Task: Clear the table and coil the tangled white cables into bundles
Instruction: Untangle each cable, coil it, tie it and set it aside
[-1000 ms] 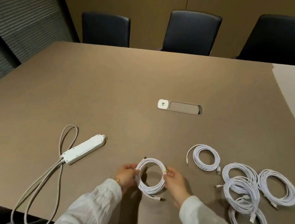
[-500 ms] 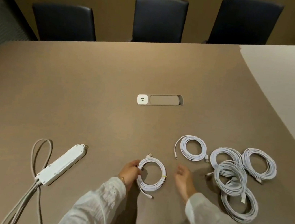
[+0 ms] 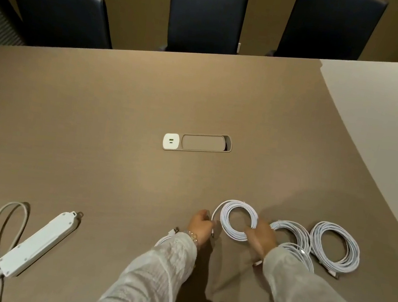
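Cables look nearly all coiled near the table's (image 3: 121,114) front edge, my right hand (image 3: 261,237) gripping one coil (image 3: 238,220), my left hand (image 3: 200,225) maybe pinching its loose end.

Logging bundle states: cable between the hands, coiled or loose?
Coiled: the white cable forms a neat round loop stack, gripped by the right hand; one end trails toward the left hand.
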Motion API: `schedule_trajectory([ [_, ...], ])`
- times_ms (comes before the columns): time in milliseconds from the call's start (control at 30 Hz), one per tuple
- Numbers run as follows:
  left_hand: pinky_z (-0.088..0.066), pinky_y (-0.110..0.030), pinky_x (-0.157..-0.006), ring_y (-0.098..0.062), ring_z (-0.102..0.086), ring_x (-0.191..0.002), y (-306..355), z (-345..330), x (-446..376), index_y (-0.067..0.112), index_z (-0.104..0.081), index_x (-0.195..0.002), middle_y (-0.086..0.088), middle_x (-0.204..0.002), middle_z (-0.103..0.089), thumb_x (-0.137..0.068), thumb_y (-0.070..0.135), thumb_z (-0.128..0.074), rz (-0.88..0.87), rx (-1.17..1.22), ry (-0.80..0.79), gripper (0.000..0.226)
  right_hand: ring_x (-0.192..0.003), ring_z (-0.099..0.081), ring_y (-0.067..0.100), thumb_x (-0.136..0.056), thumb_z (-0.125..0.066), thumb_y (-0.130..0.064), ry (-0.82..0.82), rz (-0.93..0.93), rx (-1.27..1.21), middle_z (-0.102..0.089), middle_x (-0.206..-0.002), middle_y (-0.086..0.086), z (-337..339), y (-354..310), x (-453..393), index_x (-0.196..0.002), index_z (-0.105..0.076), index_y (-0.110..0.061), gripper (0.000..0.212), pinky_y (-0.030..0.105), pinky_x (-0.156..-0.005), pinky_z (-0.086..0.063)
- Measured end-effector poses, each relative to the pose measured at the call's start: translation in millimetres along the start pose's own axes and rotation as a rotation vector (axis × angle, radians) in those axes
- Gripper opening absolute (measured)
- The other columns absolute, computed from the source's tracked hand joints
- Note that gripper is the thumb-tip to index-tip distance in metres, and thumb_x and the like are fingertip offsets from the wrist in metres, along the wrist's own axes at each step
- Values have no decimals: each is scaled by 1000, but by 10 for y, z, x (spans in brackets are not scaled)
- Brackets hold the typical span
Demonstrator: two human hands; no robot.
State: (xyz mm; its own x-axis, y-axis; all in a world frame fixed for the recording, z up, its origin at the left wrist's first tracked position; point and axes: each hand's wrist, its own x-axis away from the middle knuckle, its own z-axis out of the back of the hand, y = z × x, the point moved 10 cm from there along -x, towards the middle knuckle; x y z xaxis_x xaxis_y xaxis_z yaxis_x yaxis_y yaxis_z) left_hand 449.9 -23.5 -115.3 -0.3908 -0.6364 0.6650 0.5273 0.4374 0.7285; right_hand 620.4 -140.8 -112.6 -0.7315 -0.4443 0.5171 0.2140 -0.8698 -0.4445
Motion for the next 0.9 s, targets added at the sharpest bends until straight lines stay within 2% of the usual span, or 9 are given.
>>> schedule_trajectory([
  [100,-39,-28,-66,-18,-49,-76,31,-138,-100,21,-49,-71,3,-69,-50,-89,0,-60,-7,-76,-10,29,-112,-58,37,-86,-59,-14,-18,-10,-8,-63,-117,23,-56,28,-111,-112,-61,3,32,37,-92,-45],
  [233,-41,-19,-51,-8,-47,-54,-14,-242,-107,15,-59,-73,9,-54,-54,-93,5,-58,10,-95,-55,22,-95,-65,36,-74,-62,-6,-18,47,-110,-69,-97,19,-187,-15,-143,-94,-68,-3,21,39,-82,-52],
  [333,-43,-23,-65,-8,-52,-60,-65,-163,-99,12,-67,-74,17,-52,-58,-91,3,-59,-13,-49,0,22,-91,-65,32,-70,-62,4,15,106,-219,-70,-93,16,-138,-117,-24,-94,-69,-3,26,36,-80,-50],
  [400,-44,-25,-72,-15,-57,-69,-110,-35,-29,15,-68,-74,12,-60,-63,-91,2,-60,-15,41,50,22,-90,-65,30,-70,-61,10,-9,150,-314,-70,-92,15,-124,-201,108,-97,-68,-5,32,35,-81,-49],
  [467,-46,-27,-75,-17,-58,-74,-153,143,95,10,-70,-90,2,-73,-65,-91,3,-61,-23,131,99,12,-87,-65,29,-71,-61,14,-48,190,-416,-69,-90,14,-139,-308,288,-97,-67,-8,35,33,-78,-50],
  [533,-49,-26,-68,-15,-58,-66,-235,396,257,1,-69,-98,-4,-73,-65,-91,2,-62,-29,234,162,10,-84,-63,25,-73,-60,17,-97,217,-484,-68,-90,11,-187,-446,525,-103,-66,-5,37,29,-73,-49],
  [633,-50,-22,-54,-12,-58,-52,-434,846,511,2,-66,-89,-8,-67,-63,-88,0,-66,-9,343,278,2,-79,-63,24,-76,-60,18,-181,253,-551,-67,-86,9,-288,-672,902,-104,-63,-7,38,18,-62,-49],
  [800,-52,-26,-56,-19,-58,-53,-893,1411,817,-1,-67,-84,-11,-64,-65,-82,1,-72,35,270,404,6,-80,-62,20,-74,-66,12,-273,321,-456,-66,-80,-2,-699,-889,1366,-89,-61,-26,41,24,-74,-50],
  [900,-53,-30,-62,-22,-61,-58,-1137,1517,856,-2,-72,-85,-13,-67,-68,-79,5,-75,99,218,414,9,-89,-62,24,-75,-64,8,-209,284,-350,-66,-90,4,-888,-822,1455,-100,-59,-22,39,33,-86,-50],
])
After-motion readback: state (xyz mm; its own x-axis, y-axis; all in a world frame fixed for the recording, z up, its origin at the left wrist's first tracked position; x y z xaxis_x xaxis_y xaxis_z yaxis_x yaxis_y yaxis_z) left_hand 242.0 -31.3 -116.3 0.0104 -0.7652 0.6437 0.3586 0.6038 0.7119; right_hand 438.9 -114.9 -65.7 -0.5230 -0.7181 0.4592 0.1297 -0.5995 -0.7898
